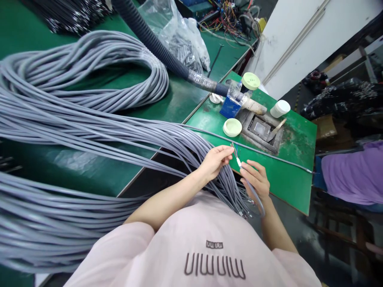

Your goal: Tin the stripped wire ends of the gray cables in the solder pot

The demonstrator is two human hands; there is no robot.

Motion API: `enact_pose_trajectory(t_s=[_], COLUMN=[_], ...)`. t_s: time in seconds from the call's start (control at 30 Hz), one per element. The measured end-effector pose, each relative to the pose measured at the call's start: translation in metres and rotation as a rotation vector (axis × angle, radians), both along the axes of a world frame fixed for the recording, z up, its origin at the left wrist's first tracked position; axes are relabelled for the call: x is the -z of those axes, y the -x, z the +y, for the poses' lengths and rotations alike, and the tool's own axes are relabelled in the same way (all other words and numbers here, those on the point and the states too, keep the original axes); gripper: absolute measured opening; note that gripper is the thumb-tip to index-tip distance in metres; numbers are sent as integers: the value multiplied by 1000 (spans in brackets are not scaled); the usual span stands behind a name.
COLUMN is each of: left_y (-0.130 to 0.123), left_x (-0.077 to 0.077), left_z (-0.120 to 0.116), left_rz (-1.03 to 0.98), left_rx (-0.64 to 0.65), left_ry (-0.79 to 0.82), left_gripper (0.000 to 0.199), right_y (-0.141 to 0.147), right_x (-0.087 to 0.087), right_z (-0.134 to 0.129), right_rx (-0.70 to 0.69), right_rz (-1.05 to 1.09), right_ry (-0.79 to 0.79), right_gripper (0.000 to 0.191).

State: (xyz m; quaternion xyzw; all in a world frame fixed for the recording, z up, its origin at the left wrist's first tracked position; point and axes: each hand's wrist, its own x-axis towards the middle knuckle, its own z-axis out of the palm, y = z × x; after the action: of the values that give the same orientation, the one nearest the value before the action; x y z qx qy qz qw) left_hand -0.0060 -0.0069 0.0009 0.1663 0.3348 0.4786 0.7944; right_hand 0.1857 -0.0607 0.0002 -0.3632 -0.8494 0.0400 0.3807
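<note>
A grey cable [255, 194] rises to the front edge of the small green board, its stripped end showing a white sleeve [238, 162] and thin coloured wires [235, 150]. My right hand [255, 177] holds it just below the sleeve, thumb and fingers around the grey jacket. With thumb and forefinger, my left hand [218, 159] pinches the tips of some of the thin wires. Under my left forearm hangs a thick bundle of grey cables [191, 139], their stripped ends [243, 213] near my shirt. Another single grey cable [269, 154] lies across the board behind my hands.
On the board [296, 187] stand a solder pot [259, 128] with a scraper [277, 130] on it, a pale lid [232, 127], a white jar [280, 108] and a blue box [231, 105]. A ribbed hose [155, 46] crosses above coiled cables [89, 52]. Someone in purple [353, 171] sits at the right.
</note>
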Motion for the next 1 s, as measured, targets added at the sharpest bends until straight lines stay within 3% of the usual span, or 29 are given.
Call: enact_pose_trajectory(t_s=[0.37,0.5,0.6,0.8,0.9,1.0], left_y=[-5,-7,0,35,43,42], left_x=[5,6,5,19,35,50], left_z=[-7,-10,-8,17,27,29], left_rz=[-112,-63,167,1072,1357,1497], left_rx=[-8,35,2,-354,-363,-339], left_ry=[51,19,-206,-935,-1135,-1301], left_gripper=[36,35,30,16,14,11], right_y=[5,6,5,2,4,10], right_x=[-2,-9,-21,-48,-56,-59], right_z=[2,11,24,67,97,127], right_rx=[88,97,132,285,345,365], right_rz=[75,120,151,138,127,118], right_ry=[-49,-56,-27,8,33,56], right_gripper=[41,37,34,20,19,23])
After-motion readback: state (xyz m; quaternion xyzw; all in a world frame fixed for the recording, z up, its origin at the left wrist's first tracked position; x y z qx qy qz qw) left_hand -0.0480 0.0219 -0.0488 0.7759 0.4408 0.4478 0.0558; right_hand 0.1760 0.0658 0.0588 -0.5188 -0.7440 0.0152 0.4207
